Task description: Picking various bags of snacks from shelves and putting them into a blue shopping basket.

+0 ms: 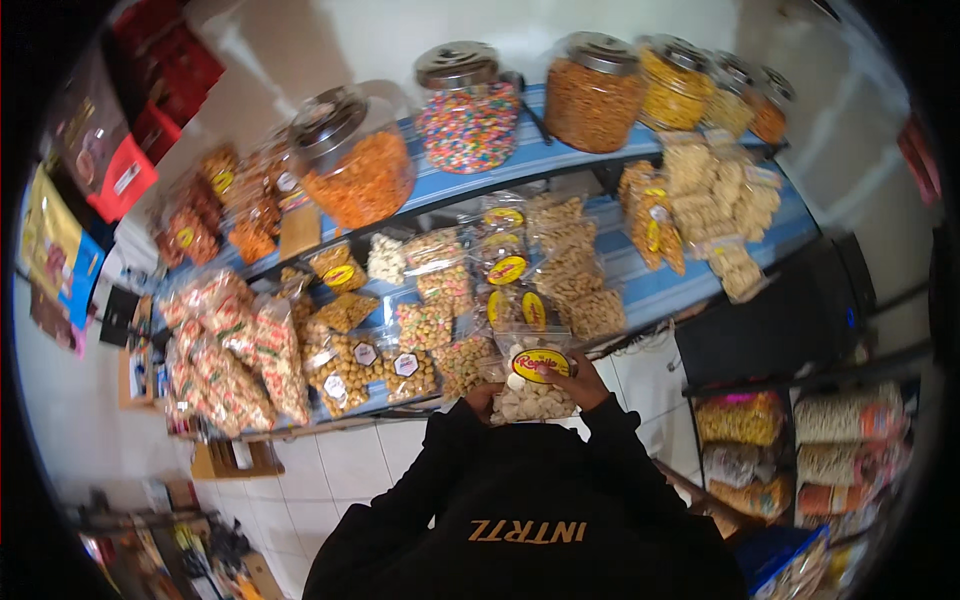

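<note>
Both my hands hold a clear zip bag of pale snack pieces (534, 401) in front of my chest, at the table's near edge. A yellow and red oval label (538, 365) with writing sits on its upper part. My left hand (484, 403) grips the bag's lower left side, its fingers partly hidden. My right hand (581, 382) holds the right side, with the thumb lying on the label. Just beyond the bag lie dark snack packs with yellow labels (510, 307) and bags of tan snacks (570, 270). To the left are bags of multicoloured round snacks (461, 360).
Lidded jars of orange snacks (360, 180), colourful candy (466, 127) and brown bits (592, 105) line a raised blue shelf (442, 184). Large red-printed snack bags (225, 345) crowd the table's left end. A black box-shaped unit (772, 322) and a rack of packed bags (787, 450) stand right.
</note>
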A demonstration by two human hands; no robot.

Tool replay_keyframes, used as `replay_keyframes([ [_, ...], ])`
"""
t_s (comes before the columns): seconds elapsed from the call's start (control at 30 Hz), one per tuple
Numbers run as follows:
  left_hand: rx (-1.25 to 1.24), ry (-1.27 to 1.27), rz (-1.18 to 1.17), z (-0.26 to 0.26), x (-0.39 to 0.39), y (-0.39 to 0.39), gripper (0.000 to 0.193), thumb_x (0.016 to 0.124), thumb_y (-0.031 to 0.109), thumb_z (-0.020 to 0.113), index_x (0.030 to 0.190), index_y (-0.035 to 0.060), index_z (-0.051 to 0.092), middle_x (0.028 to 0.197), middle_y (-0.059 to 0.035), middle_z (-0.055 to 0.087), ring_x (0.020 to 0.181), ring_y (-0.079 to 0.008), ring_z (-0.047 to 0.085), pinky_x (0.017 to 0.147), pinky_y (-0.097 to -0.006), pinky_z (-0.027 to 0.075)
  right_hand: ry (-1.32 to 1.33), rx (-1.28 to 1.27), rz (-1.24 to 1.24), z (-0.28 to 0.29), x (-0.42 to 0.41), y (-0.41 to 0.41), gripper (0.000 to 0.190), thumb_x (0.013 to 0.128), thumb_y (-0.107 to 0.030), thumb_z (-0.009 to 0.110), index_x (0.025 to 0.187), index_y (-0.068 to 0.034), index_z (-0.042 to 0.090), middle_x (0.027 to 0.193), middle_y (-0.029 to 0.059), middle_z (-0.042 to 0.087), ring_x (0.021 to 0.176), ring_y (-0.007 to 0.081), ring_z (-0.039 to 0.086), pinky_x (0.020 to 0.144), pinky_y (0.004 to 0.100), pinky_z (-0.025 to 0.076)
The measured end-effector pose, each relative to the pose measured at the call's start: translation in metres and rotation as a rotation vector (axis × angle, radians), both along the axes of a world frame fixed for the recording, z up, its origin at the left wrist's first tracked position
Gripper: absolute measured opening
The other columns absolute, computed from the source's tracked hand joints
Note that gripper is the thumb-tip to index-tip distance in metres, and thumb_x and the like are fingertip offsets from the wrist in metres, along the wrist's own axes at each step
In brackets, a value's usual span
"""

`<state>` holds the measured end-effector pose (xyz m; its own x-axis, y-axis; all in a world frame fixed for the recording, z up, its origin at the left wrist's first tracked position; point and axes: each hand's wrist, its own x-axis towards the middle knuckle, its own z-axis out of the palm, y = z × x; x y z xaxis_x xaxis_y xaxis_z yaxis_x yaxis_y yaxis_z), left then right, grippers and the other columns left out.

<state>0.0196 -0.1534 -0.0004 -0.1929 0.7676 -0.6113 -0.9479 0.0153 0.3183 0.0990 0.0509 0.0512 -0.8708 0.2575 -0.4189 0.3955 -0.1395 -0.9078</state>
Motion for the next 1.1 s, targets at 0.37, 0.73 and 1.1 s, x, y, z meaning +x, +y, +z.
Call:
replay_keyframes([
  [0.37,0.056,0.301,-0.46,-0.064,0.02,0.015,0.044,0.091,0.019,0.05,0.129,-0.0012,0.039,0.12,-0.0125,0.055,0.103,-0.0198,0.059,0.089,-0.0309,0.048,0.041,-0.162,-0.574,0.016,0.109,-0.048,0.081,0.073,-0.019,0.078,0.13,0.007,0.026,0.107,0.0194,0.057,0.093,0.0197,0.06,0.072,0.0269,0.053],
  [0.73,0.282,0.46,-0.751,-0.017,0.14,0.06,0.044,0.09,0.012,0.053,0.13,0.0017,0.036,0.121,-0.0119,0.051,0.107,-0.0198,0.055,0.088,-0.0325,0.048,0.332,-0.13,-1.198,0.054,0.254,-0.121,0.058,0.077,-0.006,0.072,0.121,0.001,0.036,0.1,0.016,0.061,0.092,0.0183,0.061,0.078,0.0271,0.052],
  [1.1,0.742,0.747,-1.201,0.161,0.295,0.165,0.046,0.081,-0.001,0.06,0.12,0.0021,0.035,0.109,-0.0099,0.054,0.101,-0.015,0.054,0.086,-0.027,0.045,0.718,0.137,-1.587,0.154,0.406,-0.153,0.063,0.078,0.003,0.066,0.129,0.0,0.029,0.117,0.0152,0.052,0.107,0.0207,0.054,0.093,0.0328,0.044],
])
